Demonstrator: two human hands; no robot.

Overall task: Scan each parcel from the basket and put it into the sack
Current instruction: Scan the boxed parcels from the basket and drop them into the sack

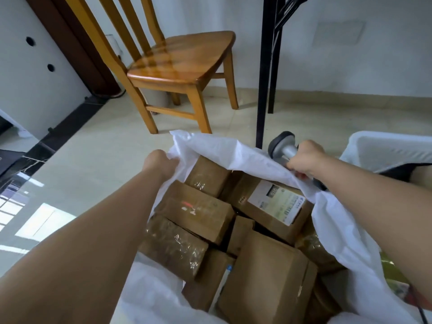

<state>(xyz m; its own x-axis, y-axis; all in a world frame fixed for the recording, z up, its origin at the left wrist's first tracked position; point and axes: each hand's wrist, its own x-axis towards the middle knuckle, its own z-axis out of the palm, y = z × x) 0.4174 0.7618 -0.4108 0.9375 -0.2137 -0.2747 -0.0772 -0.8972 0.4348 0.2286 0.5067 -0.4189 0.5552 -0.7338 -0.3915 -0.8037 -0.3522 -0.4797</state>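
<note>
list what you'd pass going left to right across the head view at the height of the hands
left hand gripping the sack's rim → white sack → handheld scanner → right hand holding the scanner and the sack's other edge → white basket

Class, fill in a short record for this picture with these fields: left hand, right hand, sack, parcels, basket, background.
left hand: left hand grips the sack's far-left rim
right hand: right hand holds the scanner and pinches the sack's right rim
sack: white sack, mouth held open
parcels: brown cardboard boxes piled inside, one with a printed label
basket: white basket at right, contents hidden
background: wooden chair on a tiled floor
</note>
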